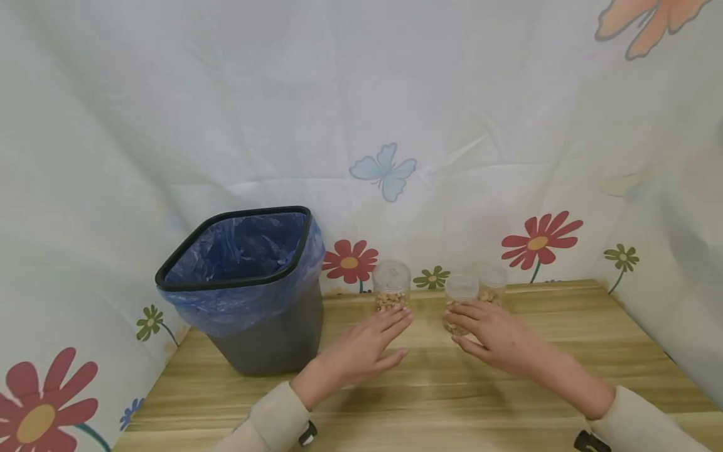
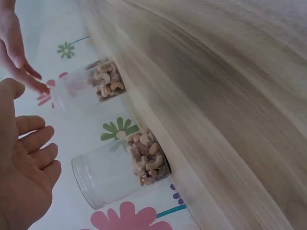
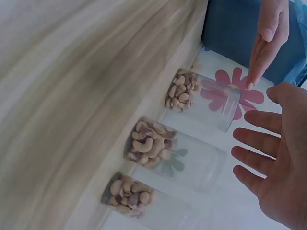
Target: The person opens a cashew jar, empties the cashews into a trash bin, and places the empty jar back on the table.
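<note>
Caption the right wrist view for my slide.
Right hand near three clear jars of nuts on a wood-grain table, left hand and bin beyond.

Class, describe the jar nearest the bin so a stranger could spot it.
Find the blue-lined bin on the wooden table. Right of it stands a clear jar of nuts. Unlike the two jars clustered farther right, it stands by itself.

Can't read any text in these three views, tbh. No lettering I can make out on the clear jars, the grey bin or its blue liner. The backdrop print is all pictures. Tiny yellowish mark on the dark strap by the right sleeve, way too small to read.
</note>
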Motion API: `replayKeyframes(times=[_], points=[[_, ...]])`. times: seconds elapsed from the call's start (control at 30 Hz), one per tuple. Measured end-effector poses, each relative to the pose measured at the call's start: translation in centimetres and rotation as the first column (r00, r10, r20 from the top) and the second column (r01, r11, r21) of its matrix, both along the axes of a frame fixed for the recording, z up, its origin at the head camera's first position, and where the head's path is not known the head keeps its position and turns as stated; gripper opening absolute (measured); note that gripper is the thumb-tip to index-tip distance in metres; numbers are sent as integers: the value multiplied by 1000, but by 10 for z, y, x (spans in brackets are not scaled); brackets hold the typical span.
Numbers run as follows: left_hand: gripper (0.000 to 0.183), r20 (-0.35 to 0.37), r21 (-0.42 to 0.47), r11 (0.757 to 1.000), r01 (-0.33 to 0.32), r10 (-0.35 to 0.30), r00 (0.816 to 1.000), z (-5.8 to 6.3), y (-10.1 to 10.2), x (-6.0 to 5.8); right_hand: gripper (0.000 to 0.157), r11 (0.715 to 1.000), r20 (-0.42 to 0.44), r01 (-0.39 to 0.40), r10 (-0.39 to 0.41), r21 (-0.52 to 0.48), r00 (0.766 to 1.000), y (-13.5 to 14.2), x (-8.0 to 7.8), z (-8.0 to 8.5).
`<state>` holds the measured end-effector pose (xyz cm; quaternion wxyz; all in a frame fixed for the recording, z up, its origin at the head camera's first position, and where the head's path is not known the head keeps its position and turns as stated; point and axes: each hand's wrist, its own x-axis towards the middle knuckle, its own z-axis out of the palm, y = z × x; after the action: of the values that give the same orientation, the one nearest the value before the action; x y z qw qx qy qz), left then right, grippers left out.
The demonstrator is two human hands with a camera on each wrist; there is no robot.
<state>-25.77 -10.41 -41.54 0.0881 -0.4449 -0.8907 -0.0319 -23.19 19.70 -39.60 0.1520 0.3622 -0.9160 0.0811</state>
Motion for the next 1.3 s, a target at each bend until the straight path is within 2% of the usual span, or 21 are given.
replayKeyframes(times=[0.2, 0.33, 0.53, 0.67, 0.77, 0.9, 1.0, 1.07, 1.2, 1.3], points=[[61, 43, 38, 999, -15, 14, 999, 3, 6, -1, 35, 999, -69, -38, 37, -20, 997, 1, -6, 13], [59, 45, 68, 997, -34, 31, 999, 1, 11, -3, 34, 999, -77, -40, 38, -26, 996, 3, -11, 22], [54, 88, 119, 991, -66, 56, 995, 1, 23, -8, 36, 999, -62, -27, 25, -32, 998, 7, -21, 34], [53, 131, 141, 986, -88, 70, 989, 0, 31, -12, 35, 997, -31, -26, 24, -70, 999, 9, -30, 42], [54, 174, 170, 980, -107, 77, 982, -4, 39, -17, 34, 996, 0, -14, 14, -87, 1000, 9, -35, 47], [55, 226, 231, 963, -138, 85, 970, -11, 53, -24, 34, 998, 35, 16, -14, -60, 999, 9, -44, 52], [59, 289, 264, 941, -210, 130, 949, -16, 65, -28, 36, 999, 95, 49, -46, -24, 994, 9, -53, 56], [64, 351, 292, 916, -277, 167, 922, -20, 73, -32, 37, 998, 139, 63, -64, 8, 988, 9, -59, 59], [75, 508, 376, 833, -406, 182, 842, -29, 89, -42, 41, 995, 235, 77, -91, 66, 968, 7, -72, 64], [81, 620, 453, 755, -474, 115, 776, -35, 100, -51, 47, 990, 311, 94, -121, 101, 943, 5, -80, 68]])
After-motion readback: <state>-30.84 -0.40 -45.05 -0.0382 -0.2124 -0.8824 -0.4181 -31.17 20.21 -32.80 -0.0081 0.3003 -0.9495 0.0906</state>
